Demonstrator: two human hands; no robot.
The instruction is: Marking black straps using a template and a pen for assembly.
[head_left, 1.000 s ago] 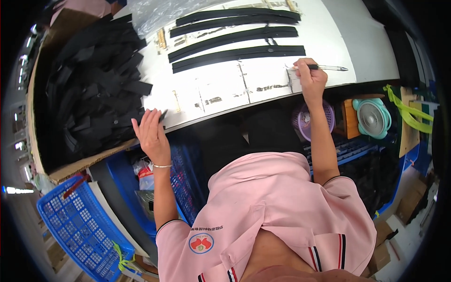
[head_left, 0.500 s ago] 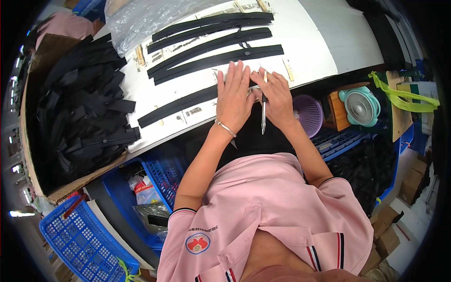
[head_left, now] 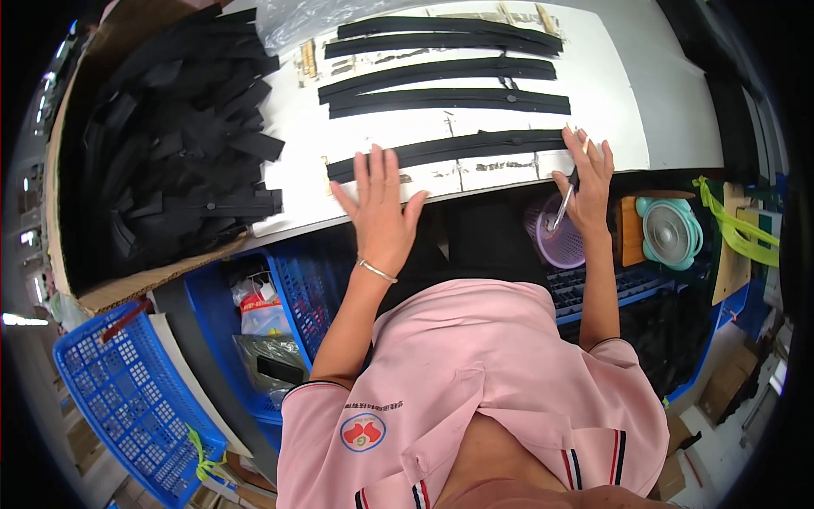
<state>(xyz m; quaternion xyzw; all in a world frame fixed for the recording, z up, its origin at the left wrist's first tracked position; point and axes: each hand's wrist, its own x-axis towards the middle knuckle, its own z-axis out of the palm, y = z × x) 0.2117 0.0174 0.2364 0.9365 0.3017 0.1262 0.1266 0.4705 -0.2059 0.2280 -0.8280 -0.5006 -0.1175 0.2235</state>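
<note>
On the white desk point(head_left: 610, 102), the nearest of several long black strips point(head_left: 449, 149) lies flat along the front edge, stretched between the person's two hands. The left hand point(head_left: 379, 208) rests palm down with its fingers point(head_left: 373, 165) spread wide and flat, the tips touching the strip near its left end; it grips nothing. The right hand point(head_left: 587, 182) sits at the strip's right end, its fingers curled around a slim pen-like tool point(head_left: 563, 206) that points down past the desk edge toward the person; whether those fingers also press the strip cannot be told.

The strip looks thin, light and limp, like fabric or zipper tape, so it would probably sag if lifted by one end and slide easily on the smooth surface. Pressing it flat at both ends, or pinching it near each end, seems the surest way to keep it straight.

Four more black strips point(head_left: 449, 72) lie in rough parallel farther back. A heap of black strips point(head_left: 170, 161) fills a cardboard tray point(head_left: 127, 284) at the left. Below the desk stand blue plastic baskets point(head_left: 127, 399), a purple basket point(head_left: 551, 242) and a small teal fan point(head_left: 670, 233).
</note>
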